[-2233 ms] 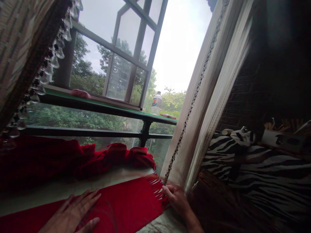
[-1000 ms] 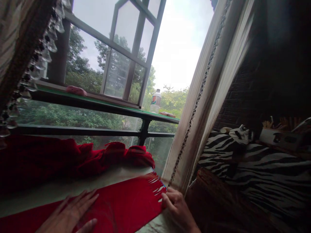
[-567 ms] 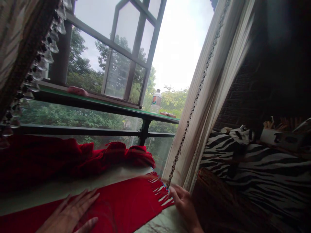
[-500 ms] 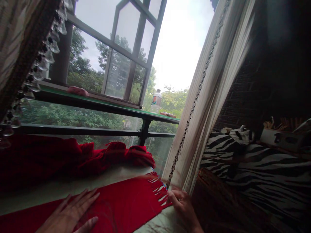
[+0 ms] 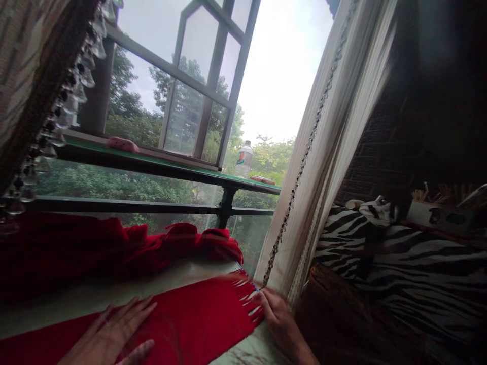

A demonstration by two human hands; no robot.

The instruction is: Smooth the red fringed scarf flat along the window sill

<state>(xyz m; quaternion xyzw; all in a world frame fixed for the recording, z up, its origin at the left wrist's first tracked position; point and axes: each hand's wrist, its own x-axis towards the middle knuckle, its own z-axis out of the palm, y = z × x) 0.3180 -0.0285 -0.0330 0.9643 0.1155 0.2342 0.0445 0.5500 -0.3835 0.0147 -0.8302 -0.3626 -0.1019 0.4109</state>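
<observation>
A red fringed scarf lies stretched out flat on a pale surface. My left hand rests flat on the scarf with its fingers spread. At the scarf's right end, my right hand is closed, thumb against fingers, at the tips of the fringe. It seems to pinch one or more of the strands, partly hidden by the fingers. Behind the scarf, a heap of bunched red cloth lies along the window side.
A window ledge carries a plastic bottle and a pink object. A beaded curtain hangs close behind my right hand; another hangs at left. Zebra-striped cloth and a box of sticks are at right.
My right hand has shifted slightly up and left along the fringe, still closed. My left hand and the scarf's body stay where they were.
</observation>
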